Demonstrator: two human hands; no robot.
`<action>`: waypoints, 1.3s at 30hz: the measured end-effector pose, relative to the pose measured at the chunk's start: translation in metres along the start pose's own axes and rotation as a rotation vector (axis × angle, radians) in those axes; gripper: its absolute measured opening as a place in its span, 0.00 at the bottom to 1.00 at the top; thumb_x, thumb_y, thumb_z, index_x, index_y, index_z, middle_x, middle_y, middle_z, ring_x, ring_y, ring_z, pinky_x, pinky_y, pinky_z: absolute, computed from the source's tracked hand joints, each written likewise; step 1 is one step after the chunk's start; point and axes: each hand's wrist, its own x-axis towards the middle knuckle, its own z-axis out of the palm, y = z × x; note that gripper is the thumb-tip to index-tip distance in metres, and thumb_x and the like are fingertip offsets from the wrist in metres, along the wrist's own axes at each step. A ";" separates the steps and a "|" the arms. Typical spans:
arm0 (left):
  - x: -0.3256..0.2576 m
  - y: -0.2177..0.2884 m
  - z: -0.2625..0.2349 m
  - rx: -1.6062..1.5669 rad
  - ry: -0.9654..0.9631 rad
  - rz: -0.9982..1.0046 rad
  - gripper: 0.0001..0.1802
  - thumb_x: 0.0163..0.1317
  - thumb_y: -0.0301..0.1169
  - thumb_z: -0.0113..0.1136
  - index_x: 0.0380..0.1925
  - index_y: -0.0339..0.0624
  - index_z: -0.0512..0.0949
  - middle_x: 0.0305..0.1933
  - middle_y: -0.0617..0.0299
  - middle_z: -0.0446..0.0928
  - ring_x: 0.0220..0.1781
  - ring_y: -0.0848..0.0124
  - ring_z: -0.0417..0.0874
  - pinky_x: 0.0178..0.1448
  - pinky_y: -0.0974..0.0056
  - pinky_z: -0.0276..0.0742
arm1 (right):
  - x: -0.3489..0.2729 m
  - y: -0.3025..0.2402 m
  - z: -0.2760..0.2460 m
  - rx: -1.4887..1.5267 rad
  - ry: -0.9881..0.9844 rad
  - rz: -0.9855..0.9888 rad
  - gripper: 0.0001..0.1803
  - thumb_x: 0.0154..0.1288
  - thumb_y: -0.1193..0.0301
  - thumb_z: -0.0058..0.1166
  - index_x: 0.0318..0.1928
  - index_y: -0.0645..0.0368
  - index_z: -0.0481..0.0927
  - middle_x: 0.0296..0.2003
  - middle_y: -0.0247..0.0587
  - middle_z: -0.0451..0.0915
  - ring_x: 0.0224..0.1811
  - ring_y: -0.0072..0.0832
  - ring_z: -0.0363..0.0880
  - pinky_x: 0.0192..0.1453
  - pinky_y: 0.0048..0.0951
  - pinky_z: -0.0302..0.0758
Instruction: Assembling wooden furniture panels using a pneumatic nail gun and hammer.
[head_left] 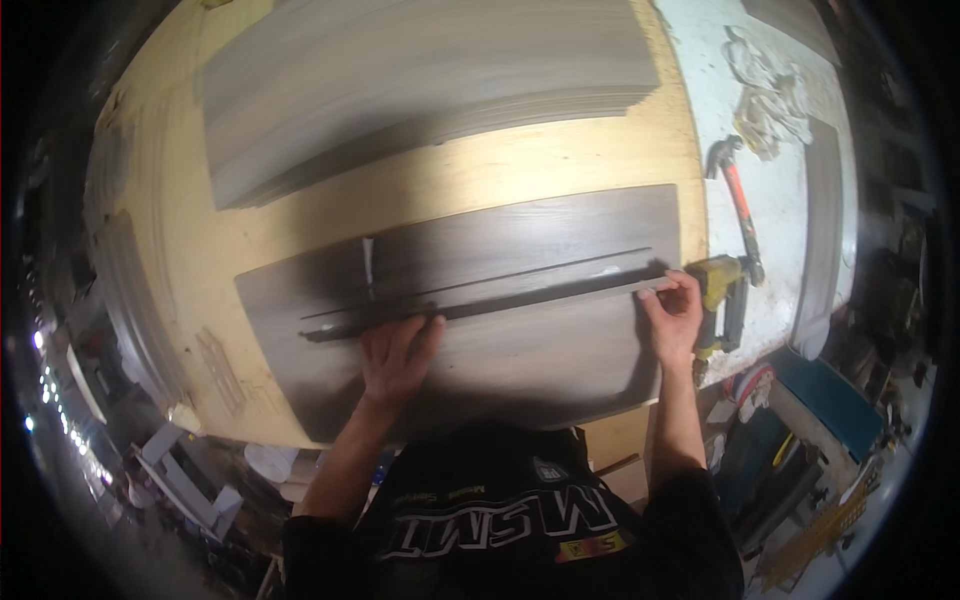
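I'm seeing the left hand (pixel 397 352) pressing flat, fingers spread, on the grey plank (pixel 470 300) at centre frame, fingertips touching the long dark straightedge (pixel 480 292) lying across it. The right hand (pixel 673 318) is pinching the straightedge's right end, thumb and fingers closed on it. Judging by that, both hands are pinning the strip so it isn't sliding along the plank. The plank is lying on the plywood tabletop (pixel 560 160), its near edge overhanging toward the body. A yellow tool (pixel 722 290) is sitting just beside the right hand, a hammer (pixel 738 200) above it. A stack of planks (pixel 420 80) is filling upper frame; open room remaining is a plywood strip between.
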 end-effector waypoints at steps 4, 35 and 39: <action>0.011 -0.004 -0.002 -0.023 -0.110 -0.031 0.23 0.55 0.30 0.72 0.54 0.54 0.85 0.50 0.67 0.76 0.48 0.67 0.78 0.48 0.57 0.74 | 0.006 -0.003 0.004 0.000 -0.006 -0.026 0.29 0.59 0.87 0.68 0.60 0.62 0.76 0.41 0.28 0.75 0.43 0.16 0.74 0.55 0.21 0.75; 0.048 -0.022 -0.009 -0.404 -0.597 -0.240 0.29 0.55 0.31 0.72 0.59 0.45 0.78 0.56 0.57 0.75 0.62 0.54 0.76 0.63 0.50 0.74 | 0.024 -0.053 0.011 -0.356 -0.064 0.129 0.29 0.62 0.68 0.74 0.63 0.63 0.82 0.34 0.26 0.77 0.39 0.17 0.75 0.50 0.22 0.76; 0.046 -0.026 -0.007 -0.410 -0.556 -0.217 0.29 0.55 0.31 0.72 0.59 0.44 0.78 0.55 0.54 0.76 0.61 0.52 0.77 0.64 0.50 0.74 | 0.023 -0.057 0.012 -0.380 -0.073 0.135 0.30 0.61 0.67 0.75 0.62 0.63 0.82 0.33 0.28 0.77 0.38 0.19 0.76 0.49 0.24 0.76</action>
